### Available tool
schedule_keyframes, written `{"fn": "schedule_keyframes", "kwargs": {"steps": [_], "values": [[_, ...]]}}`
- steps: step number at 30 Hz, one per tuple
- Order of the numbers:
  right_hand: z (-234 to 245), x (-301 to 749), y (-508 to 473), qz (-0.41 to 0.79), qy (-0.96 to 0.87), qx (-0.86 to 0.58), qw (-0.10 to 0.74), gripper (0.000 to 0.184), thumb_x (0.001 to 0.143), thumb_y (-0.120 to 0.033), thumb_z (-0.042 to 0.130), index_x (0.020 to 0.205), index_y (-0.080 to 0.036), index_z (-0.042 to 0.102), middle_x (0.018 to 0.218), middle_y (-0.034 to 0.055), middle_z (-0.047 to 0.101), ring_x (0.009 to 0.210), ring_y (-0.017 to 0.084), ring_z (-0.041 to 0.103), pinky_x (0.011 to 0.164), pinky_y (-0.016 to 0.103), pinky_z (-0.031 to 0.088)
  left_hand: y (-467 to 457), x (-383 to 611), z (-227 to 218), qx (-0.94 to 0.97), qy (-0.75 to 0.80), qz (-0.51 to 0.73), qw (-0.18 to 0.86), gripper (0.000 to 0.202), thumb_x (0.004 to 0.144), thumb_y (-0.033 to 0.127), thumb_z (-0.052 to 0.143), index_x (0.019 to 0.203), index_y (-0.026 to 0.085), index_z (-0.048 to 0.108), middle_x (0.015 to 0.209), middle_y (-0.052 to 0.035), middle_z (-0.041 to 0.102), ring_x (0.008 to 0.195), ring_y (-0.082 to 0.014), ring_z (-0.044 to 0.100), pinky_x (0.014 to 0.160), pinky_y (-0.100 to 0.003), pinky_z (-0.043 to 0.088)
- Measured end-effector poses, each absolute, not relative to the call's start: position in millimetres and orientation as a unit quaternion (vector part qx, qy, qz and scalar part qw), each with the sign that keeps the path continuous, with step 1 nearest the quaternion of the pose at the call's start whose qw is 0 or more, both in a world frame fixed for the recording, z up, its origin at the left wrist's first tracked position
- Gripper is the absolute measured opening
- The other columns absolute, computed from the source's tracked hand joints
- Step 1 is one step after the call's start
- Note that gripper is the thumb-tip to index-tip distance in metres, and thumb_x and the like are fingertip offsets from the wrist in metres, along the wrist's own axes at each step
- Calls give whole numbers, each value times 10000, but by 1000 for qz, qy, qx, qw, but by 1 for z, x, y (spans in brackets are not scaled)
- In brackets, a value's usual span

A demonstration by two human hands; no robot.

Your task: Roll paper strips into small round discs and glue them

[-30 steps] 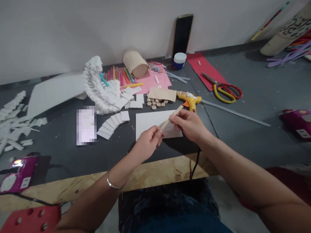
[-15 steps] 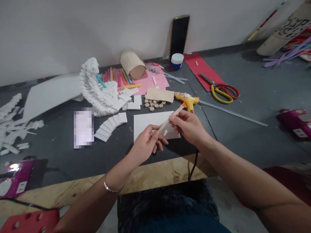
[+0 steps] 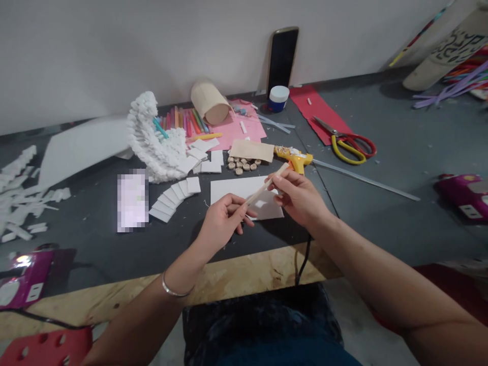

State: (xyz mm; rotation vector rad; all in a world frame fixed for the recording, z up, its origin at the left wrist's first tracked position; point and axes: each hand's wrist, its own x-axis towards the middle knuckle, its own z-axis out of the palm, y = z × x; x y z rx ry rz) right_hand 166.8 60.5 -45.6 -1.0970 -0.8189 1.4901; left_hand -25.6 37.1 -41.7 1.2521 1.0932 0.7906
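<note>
A thin pale wooden stick runs diagonally between my two hands. My right hand pinches its upper part between thumb and fingers, and my left hand holds its lower end. Beneath the stick lies a white rectangular card, with my hands just above it. A yellow and orange hot glue gun rests beyond my right hand, and a black cord runs down over the table's front edge.
A curved white paper-strip construction and a fanned row of white squares lie left of the card. Wooden discs, a tan paper sheet, red-handled scissors and a metal ruler lie further back on the grey table.
The view has shifted slightly. My left hand has drawn in closer around the stick's lower end, and the stick stays between both hands over the card.
</note>
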Motion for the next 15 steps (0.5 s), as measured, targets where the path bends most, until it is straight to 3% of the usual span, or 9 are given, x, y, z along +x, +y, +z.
{"fn": "schedule_keyframes", "kwargs": {"steps": [3,8,11,15], "values": [[-43,169,61,641,-329,-445,532,308,671,-439,784,718,-218,575,927,-7,679,657,81,541,398,161,320,38,-25,-42,531,477,346,609,278,852,418,617,869,153,538,799,-96,746,590,-140,679,428,-190,478],[-42,173,64,652,-326,-441,524,312,675,-433,782,752,-228,560,824,-26,663,564,64,488,380,168,270,39,-24,-42,525,486,344,608,287,837,428,624,849,156,533,778,-96,745,577,-143,678,411,-189,470],[-46,174,66,653,-317,-442,528,308,688,-448,771,807,-236,582,772,-38,648,544,62,484,399,173,315,39,-23,-43,527,484,346,607,296,835,435,625,852,155,530,793,-97,747,584,-141,681,411,-185,467],[-50,174,68,669,-281,-416,548,301,692,-432,785,783,-237,575,826,-45,682,654,68,585,505,165,440,38,-24,-42,523,483,351,609,286,834,421,630,848,158,517,806,-95,751,590,-142,688,417,-187,472]]}}
